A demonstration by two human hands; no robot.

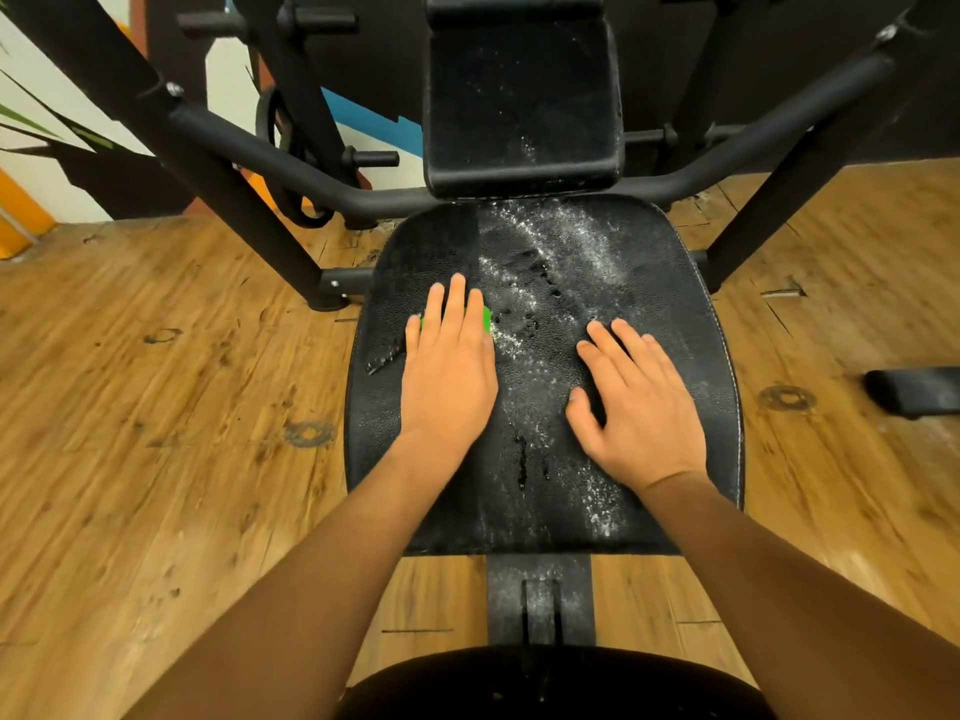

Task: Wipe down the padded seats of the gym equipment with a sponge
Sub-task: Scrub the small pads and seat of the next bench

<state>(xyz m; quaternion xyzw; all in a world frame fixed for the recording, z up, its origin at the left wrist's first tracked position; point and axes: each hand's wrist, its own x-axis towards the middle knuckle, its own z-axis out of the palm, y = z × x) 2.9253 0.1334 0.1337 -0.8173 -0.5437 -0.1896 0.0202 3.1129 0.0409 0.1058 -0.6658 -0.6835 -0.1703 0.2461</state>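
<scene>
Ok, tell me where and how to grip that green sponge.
Probably from above, by its two side edges: the sponge lies flat on the seat under the left hand, green showing only at either side. Thumb on one edge, fingers on the other.

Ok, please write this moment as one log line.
left hand: presses green sponge on seat | right hand: flat on seat | white residue: centre and right
</scene>
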